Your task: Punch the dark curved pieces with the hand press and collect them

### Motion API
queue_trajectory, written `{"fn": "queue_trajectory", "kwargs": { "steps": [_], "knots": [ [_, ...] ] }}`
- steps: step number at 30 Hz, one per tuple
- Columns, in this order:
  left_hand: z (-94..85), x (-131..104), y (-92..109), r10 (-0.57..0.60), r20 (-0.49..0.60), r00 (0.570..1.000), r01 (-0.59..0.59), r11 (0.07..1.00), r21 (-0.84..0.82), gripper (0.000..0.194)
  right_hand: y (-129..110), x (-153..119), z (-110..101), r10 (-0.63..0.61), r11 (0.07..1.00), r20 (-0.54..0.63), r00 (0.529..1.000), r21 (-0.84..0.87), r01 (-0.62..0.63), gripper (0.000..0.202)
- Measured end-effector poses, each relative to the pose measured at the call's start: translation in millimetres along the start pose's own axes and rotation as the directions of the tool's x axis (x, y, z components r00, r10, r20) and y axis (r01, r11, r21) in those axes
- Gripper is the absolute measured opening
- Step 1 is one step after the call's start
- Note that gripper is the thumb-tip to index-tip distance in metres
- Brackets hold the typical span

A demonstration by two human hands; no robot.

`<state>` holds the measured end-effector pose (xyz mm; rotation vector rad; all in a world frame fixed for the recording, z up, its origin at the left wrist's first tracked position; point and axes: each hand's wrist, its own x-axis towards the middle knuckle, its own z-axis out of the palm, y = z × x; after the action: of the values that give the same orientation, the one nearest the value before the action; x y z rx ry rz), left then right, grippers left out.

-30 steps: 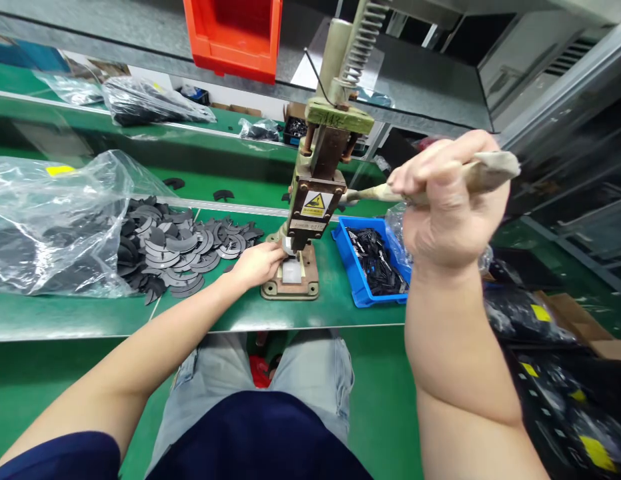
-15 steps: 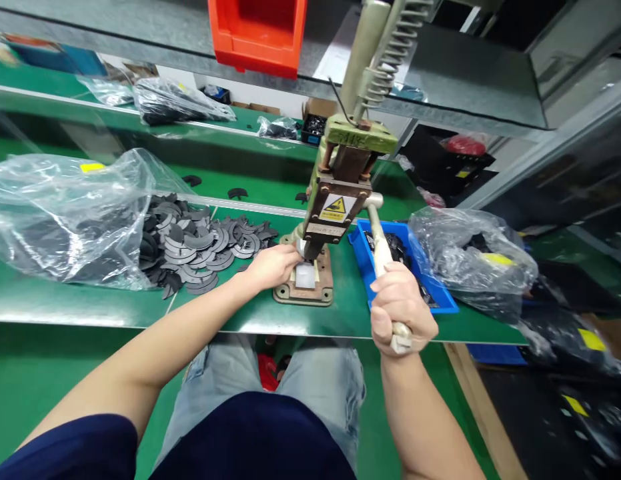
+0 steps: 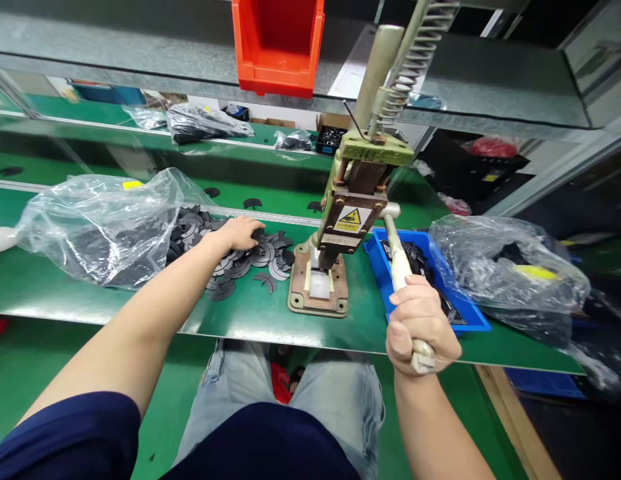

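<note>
Olive-green manual lever press [image 3: 347, 220] on a brown base plate, standing upright on the green bench [image 3: 65, 293]; a yellow triangular warning label [image 3: 348, 219] faces the viewer, its text illegible. Cream press handle [image 3: 401, 263] slants from the press down toward the viewer, gripped by the closed right hand [image 3: 421, 327]. Left of the press, the left hand [image 3: 239, 231] rests with fingers curled on the pile of dark grey crescent plates [image 3: 240, 257] spilling from a clear plastic bag [image 3: 97, 223]. Right of the press: blue plastic tray [image 3: 473, 320]. Above: orange bin [image 3: 277, 47].

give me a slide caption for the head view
Right hand grips the hand press lever while left hand rests on dark crescent parts.
</note>
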<state>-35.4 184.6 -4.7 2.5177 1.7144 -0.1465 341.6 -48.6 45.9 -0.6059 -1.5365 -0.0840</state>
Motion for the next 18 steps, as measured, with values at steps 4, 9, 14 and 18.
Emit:
{"fn": "queue_trajectory", "kwargs": {
  "steps": [4, 9, 14, 18],
  "knots": [
    [2.7, 1.6, 8.5, 0.072, 0.102, 0.992, -0.072, 0.997, 0.001, 0.069, 0.1, 0.7, -1.1, -0.009, 1.000, 0.003, 1.000, 0.008, 0.009, 0.020],
    [8.8, -4.6, 15.6, 0.186, 0.063, 0.981, -0.188, 0.982, 0.020, 0.052, -0.2, 1.2, -0.1, -0.014, 1.000, 0.002, 1.000, 0.018, 0.014, 0.019],
    [11.4, -10.3, 21.2, 0.247, 0.036, 0.968, -0.250, 0.963, 0.103, 0.049, -0.8, 1.8, 2.4, -0.015, 0.999, -0.025, 1.000, 0.027, 0.016, 0.020],
    [13.4, -11.4, 25.0, 0.301, -0.034, 0.953, -0.294, 0.947, 0.132, 0.043, -1.2, 1.8, 4.0, -0.013, 1.000, -0.034, 0.999, 0.025, 0.014, 0.020]
  ]
}}
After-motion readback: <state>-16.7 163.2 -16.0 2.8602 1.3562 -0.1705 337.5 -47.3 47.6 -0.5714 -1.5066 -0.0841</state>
